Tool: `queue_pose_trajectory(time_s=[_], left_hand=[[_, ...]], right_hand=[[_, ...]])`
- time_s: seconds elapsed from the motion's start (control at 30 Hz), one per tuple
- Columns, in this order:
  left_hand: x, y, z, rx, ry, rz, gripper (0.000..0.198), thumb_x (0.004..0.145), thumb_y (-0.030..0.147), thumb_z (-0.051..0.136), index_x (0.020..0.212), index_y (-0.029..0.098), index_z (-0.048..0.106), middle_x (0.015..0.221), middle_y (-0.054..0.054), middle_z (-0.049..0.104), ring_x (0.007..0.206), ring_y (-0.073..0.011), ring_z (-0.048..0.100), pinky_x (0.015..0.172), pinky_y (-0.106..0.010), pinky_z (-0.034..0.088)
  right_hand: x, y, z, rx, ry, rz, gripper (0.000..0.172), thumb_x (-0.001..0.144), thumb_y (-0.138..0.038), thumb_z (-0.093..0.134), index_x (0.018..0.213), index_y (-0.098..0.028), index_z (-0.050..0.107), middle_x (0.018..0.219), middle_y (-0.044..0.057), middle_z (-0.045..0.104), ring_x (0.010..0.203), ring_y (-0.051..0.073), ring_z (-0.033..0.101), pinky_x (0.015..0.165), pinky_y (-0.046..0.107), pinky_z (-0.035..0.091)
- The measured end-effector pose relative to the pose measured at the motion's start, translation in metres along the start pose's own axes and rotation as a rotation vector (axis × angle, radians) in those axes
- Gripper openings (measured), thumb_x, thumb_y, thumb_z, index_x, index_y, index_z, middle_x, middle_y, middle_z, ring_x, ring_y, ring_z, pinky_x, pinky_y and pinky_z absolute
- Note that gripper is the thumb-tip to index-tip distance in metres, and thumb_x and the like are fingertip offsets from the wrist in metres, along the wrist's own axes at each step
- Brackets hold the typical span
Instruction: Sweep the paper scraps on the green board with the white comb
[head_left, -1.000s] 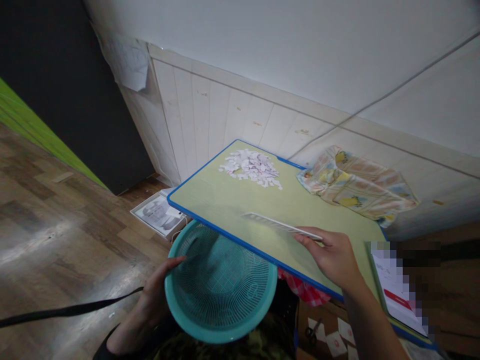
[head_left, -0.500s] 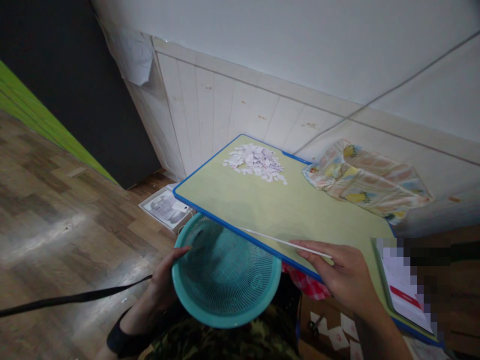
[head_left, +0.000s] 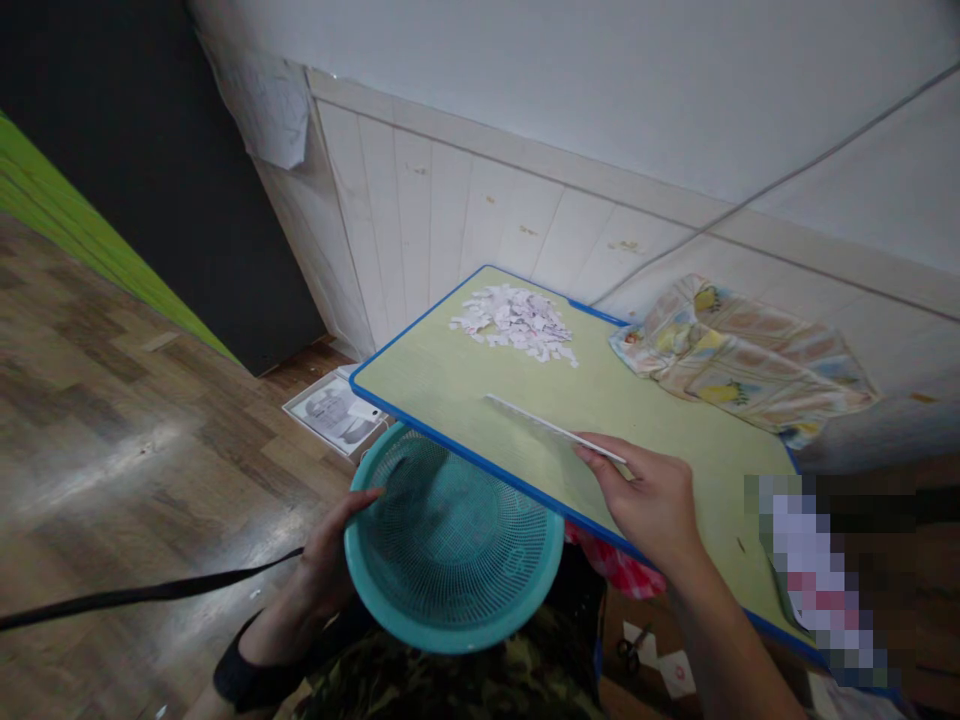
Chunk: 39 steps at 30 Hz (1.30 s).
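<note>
My left hand (head_left: 334, 545) grips the left rim of a turquoise plastic colander (head_left: 457, 640), thumb over the edge. The colander sits just below the near edge of a yellow-green table (head_left: 442, 385) with a blue border, and nothing shows inside it. My right hand (head_left: 649, 490) pinches one end of a thin white strip, seen nearly edge-on (head_left: 551, 426), perhaps a sheet or card. Its far end points left over the table, short of a heap of small torn paper pieces (head_left: 517, 322) at the back. Whether the strip touches the tabletop I cannot tell.
A patterned cloth (head_left: 742, 350) lies along the table's wall side. At the right end is a blurred-out object (head_left: 817, 580). A box with a picture (head_left: 334, 410) stands on the floor at left. Scissors (head_left: 630, 650) and paper cards (head_left: 676, 673) are below the table.
My right hand has moved the white strip away from the table's near edge, up toward the paper heap. My left hand and the colander have stayed in place.
</note>
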<state>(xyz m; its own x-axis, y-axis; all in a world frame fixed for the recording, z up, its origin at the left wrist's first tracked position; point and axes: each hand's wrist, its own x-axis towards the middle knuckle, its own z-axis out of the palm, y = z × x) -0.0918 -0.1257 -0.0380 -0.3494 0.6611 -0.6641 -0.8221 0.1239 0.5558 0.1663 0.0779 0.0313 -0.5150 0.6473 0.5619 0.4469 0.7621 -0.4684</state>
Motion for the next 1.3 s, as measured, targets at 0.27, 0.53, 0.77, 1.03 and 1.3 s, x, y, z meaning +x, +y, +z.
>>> queue_pose_trajectory(time_s=[0.27,0.53,0.77,1.03,1.3], left_hand=[[-0.003,0.005,0.002,-0.025,0.046,-0.002,0.043,0.096,0.012,0.050,0.067,0.010,0.082,0.060,-0.012,0.081,0.051,-0.0221,0.074,0.057,-0.031,0.064],[-0.004,0.010,0.003,-0.048,0.056,0.002,0.047,0.097,0.012,0.047,0.067,0.007,0.082,0.060,-0.015,0.080,0.050,-0.0235,0.075,0.058,-0.032,0.064],[-0.003,0.010,0.001,-0.041,0.056,0.017,0.043,0.096,0.013,0.051,0.067,0.009,0.082,0.059,-0.013,0.079,0.049,-0.0220,0.073,0.056,-0.031,0.064],[0.001,0.011,-0.003,-0.032,0.100,0.065,0.035,0.091,0.012,0.058,0.063,0.017,0.079,0.057,-0.009,0.079,0.048,-0.0207,0.071,0.053,-0.030,0.063],[-0.001,0.014,-0.002,-0.034,0.128,0.035,0.034,0.090,0.011,0.057,0.066,0.015,0.080,0.060,-0.012,0.081,0.049,-0.0234,0.074,0.054,-0.033,0.065]], right_hand=[[0.000,-0.006,0.006,0.079,-0.062,-0.049,0.020,0.092,-0.018,0.066,0.099,-0.024,0.084,0.097,0.001,0.083,0.084,0.021,0.081,0.076,0.027,0.065],[-0.015,-0.026,-0.016,0.152,-0.195,-0.116,0.033,0.091,-0.009,0.060,0.105,-0.028,0.083,0.099,-0.003,0.083,0.084,0.017,0.081,0.077,0.023,0.065],[0.001,-0.018,0.007,0.077,-0.028,-0.026,0.019,0.093,-0.020,0.066,0.098,-0.025,0.084,0.097,0.001,0.083,0.084,0.021,0.081,0.075,0.026,0.065],[0.006,-0.014,0.012,0.191,-0.134,-0.132,0.033,0.090,-0.007,0.059,0.105,-0.024,0.083,0.099,0.000,0.083,0.086,0.017,0.081,0.080,0.023,0.064],[-0.009,-0.020,-0.005,0.202,-0.173,-0.022,0.027,0.092,-0.015,0.061,0.101,-0.027,0.084,0.097,-0.001,0.083,0.085,0.018,0.081,0.078,0.025,0.063]])
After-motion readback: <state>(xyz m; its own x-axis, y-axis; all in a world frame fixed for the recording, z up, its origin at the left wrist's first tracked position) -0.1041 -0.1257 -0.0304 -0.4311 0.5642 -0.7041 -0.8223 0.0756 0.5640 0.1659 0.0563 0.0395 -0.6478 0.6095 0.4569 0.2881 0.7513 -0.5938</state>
